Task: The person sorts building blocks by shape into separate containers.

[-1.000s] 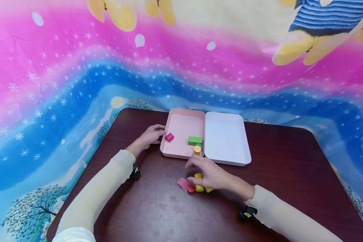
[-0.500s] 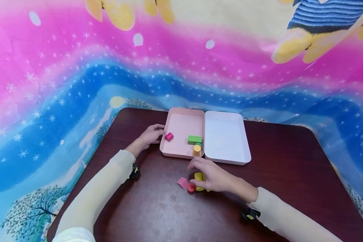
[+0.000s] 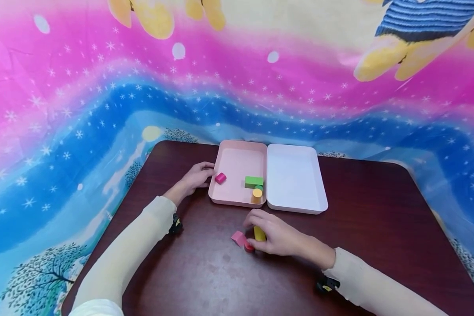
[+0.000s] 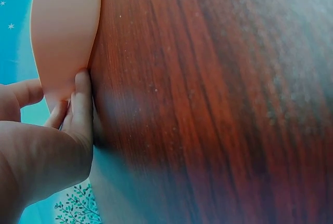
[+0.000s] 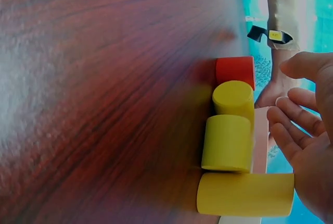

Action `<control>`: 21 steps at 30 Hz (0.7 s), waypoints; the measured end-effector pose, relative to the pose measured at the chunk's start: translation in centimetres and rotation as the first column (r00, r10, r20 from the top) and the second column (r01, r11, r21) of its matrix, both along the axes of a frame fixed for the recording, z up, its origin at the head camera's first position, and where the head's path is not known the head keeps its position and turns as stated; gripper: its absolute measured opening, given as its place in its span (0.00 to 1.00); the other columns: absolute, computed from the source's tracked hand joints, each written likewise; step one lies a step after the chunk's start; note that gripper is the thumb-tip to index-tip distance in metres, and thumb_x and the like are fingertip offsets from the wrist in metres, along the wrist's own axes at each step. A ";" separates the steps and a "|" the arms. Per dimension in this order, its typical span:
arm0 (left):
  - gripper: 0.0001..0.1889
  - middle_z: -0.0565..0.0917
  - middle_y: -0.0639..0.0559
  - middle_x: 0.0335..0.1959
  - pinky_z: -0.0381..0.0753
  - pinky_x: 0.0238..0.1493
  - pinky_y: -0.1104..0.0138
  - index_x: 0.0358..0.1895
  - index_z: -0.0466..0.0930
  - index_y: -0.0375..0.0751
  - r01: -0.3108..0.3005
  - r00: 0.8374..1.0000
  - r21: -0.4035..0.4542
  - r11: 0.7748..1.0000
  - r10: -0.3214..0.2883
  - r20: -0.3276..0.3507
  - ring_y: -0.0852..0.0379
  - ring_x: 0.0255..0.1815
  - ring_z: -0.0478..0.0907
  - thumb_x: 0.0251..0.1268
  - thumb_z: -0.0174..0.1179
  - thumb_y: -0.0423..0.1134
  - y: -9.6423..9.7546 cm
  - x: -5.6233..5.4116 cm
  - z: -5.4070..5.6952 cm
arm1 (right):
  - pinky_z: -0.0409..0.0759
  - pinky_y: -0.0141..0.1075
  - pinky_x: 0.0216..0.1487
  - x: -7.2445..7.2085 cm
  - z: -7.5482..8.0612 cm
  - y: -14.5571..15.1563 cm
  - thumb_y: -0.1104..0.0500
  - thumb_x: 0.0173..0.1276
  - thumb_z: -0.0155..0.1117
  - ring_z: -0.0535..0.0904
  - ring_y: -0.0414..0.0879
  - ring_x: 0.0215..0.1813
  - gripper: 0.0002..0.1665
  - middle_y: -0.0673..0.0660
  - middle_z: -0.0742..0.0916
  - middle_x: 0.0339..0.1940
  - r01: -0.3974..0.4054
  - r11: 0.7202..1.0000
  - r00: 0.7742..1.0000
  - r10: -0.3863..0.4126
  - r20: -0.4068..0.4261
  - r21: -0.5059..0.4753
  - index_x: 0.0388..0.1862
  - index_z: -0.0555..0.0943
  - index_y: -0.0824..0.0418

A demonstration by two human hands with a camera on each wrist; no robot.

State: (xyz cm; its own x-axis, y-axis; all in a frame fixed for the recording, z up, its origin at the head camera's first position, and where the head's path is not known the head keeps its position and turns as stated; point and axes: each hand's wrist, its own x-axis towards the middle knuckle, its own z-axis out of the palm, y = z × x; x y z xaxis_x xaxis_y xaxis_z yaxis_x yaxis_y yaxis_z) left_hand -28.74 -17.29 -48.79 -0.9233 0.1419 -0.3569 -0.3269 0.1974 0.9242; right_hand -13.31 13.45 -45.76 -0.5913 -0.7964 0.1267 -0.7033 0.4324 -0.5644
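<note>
My left hand [image 3: 199,174] touches the left wall of the pink tray [image 3: 238,160]; the left wrist view shows its fingers [image 4: 83,101] lying against the tray's outer side. My right hand [image 3: 278,235] hovers over loose blocks in front of the tray, fingers loosely bent around nothing. Below it are a yellow cylinder [image 3: 259,234], a red cylinder [image 3: 249,247] and a pink block [image 3: 238,238], partly covered in the head view. The right wrist view shows two more yellow blocks, one short [image 5: 226,143] and one long [image 5: 244,194], the long one close by the palm.
Inside the pink tray lie a magenta block [image 3: 220,178], a green rectangular block [image 3: 254,181], a green round block [image 3: 258,188] and an orange-yellow cylinder [image 3: 257,195]. A white tray [image 3: 296,175] stands against its right side. Both are on a dark wooden table [image 3: 363,210] before a patterned cloth.
My right hand has drawn back slightly from the pink tray and come lower over the yellow blocks, hiding more of them. My left hand stays at the tray wall.
</note>
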 end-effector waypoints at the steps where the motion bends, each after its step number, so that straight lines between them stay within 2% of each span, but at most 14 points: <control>1: 0.25 0.76 0.40 0.70 0.84 0.63 0.51 0.77 0.68 0.40 0.000 1.000 -0.002 1.000 0.000 -0.001 0.44 0.67 0.79 0.82 0.56 0.39 0.0 0.0 0.0 | 0.84 0.36 0.56 0.0 0.0 0.0 0.53 0.71 0.75 0.81 0.47 0.53 0.18 0.47 0.82 0.54 0.003 1.000 1.000 -0.003 -0.003 0.012 0.56 0.83 0.55; 6: 0.25 0.77 0.41 0.69 0.85 0.62 0.51 0.76 0.69 0.40 -0.003 1.000 -0.003 1.000 0.003 -0.005 0.45 0.66 0.80 0.82 0.57 0.40 0.0 -0.2 -0.2 | 0.84 0.36 0.56 0.1 0.1 0.0 0.52 0.71 0.75 0.81 0.46 0.53 0.18 0.48 0.82 0.54 0.009 0.998 1.000 -0.008 -0.003 0.055 0.56 0.83 0.54; 13: 0.25 0.78 0.41 0.68 0.85 0.62 0.51 0.76 0.69 0.40 0.001 1.000 0.004 1.000 -0.001 -0.001 0.45 0.66 0.80 0.82 0.57 0.40 -0.1 -0.3 -0.2 | 0.84 0.36 0.56 0.1 0.3 -0.1 0.52 0.72 0.75 0.81 0.45 0.51 0.15 0.49 0.84 0.51 -0.024 0.997 1.000 0.023 0.009 0.080 0.54 0.84 0.53; 21: 0.25 0.77 0.40 0.68 0.84 0.64 0.51 0.77 0.68 0.40 -0.004 1.000 0.001 1.000 0.004 -0.003 0.45 0.67 0.79 0.82 0.57 0.40 0.0 -0.1 -0.3 | 0.82 0.30 0.50 0.2 0.6 -0.4 0.52 0.71 0.75 0.81 0.45 0.45 0.12 0.48 0.82 0.46 -0.075 0.990 0.995 0.082 -0.054 0.122 0.50 0.85 0.54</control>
State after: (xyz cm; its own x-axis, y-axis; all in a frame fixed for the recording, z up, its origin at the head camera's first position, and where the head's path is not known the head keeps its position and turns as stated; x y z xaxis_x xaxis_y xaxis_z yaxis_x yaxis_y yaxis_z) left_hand -28.80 -17.25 -49.09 -0.9250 0.1388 -0.3538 -0.3247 0.1950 0.9255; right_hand -13.16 13.05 -45.15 -0.5208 -0.8515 0.0605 -0.7680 0.4363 -0.4689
